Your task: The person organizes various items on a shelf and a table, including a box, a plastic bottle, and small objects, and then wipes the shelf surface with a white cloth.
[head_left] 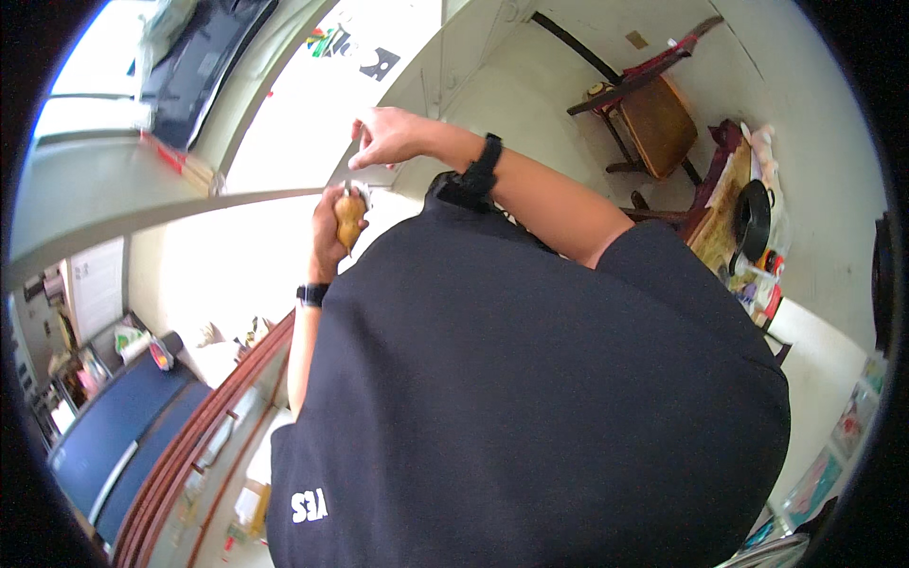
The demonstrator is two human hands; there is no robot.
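Note:
My left hand [328, 231], with a black band at its wrist, is wrapped around a tool with a bulbous yellow-brown handle [348, 221], which looks wooden. A bit of metal shows at the handle's upper end; whatever lies beyond it is lost against a pale, blurred patch. Above and slightly right of it, my right hand [387, 137] hangs in the air with fingers curled and thumb apart. Nothing can be made out between those fingers. Both hands are near the edge of a bright white tabletop [284, 135], overexposed in places.
A black-and-white flat piece [380, 64] lies on the white top. A wooden chair [657, 124] stands at upper right, near a wooden table [714, 231] bearing a black pan [753, 220]. Reddish-brown framing [206, 426] runs along the lower left, beside a blue panelled surface [128, 412].

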